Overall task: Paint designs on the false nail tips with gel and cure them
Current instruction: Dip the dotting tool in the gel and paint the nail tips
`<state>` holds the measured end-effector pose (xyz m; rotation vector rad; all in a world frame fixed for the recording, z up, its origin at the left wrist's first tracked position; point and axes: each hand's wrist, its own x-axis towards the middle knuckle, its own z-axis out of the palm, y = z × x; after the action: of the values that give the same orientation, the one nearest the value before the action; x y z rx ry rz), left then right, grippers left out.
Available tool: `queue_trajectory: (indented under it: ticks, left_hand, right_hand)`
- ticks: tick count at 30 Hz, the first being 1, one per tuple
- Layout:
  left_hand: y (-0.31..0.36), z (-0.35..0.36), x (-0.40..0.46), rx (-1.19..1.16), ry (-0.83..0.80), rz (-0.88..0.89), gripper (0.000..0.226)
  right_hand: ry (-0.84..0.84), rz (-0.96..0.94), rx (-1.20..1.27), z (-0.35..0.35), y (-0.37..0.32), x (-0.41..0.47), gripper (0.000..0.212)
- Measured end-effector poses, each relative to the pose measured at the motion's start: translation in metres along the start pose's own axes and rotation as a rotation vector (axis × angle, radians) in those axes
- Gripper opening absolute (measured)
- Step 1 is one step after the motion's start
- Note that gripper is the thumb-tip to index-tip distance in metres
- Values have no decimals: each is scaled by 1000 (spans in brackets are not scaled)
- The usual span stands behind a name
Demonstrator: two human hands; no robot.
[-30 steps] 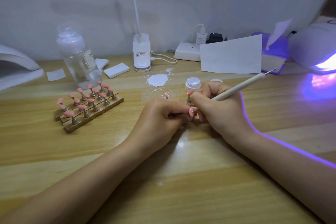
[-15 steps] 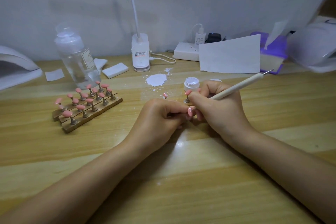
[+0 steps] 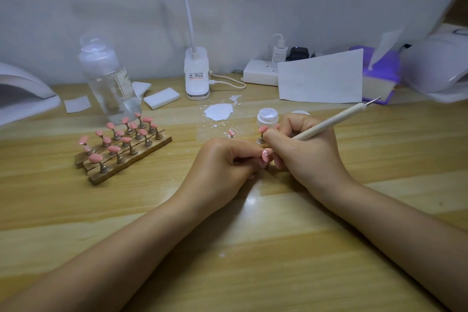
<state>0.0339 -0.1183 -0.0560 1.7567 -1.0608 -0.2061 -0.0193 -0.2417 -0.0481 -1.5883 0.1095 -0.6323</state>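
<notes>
Wood-grain counter (image 3: 329,248) meets a grey wall (image 3: 253,7); lamps sit at its far corners. Mid-counter, left hand (image 3: 222,167) pinches a nail tip (image 3: 266,154); right hand (image 3: 304,149) grips a pen (image 3: 336,119).

Two hands, the left (image 3: 222,167) and the right (image 3: 304,152), meet over the tabletop (image 3: 253,248). About a dozen pink nail tips (image 3: 119,138) stand on three wooden strips (image 3: 131,157), two more tips stand on separate pegs (image 3: 262,132), and one tip (image 3: 266,154) sits between the fingers. There is one dotting tool (image 3: 334,119), one open gel jar (image 3: 267,116), one clear bottle (image 3: 107,78), two curing lamps (image 3: 438,66) and one white paper sheet (image 3: 321,77).
</notes>
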Motion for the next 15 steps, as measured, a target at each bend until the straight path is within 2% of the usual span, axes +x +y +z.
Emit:
queue_trajectory:
  ticks: [5, 10, 15]
  left_hand:
    - [0, 1, 0, -7, 13, -31, 19]
    - [-1, 1, 0, -21, 26, -54, 13]
    - [-1, 2, 0, -21, 45, -62, 10]
  right_hand:
    - [30, 17, 17, 0, -4, -1, 42]
    - [81, 34, 105, -1, -6, -1, 45]
    - [57, 30, 97, 0, -7, -1, 43]
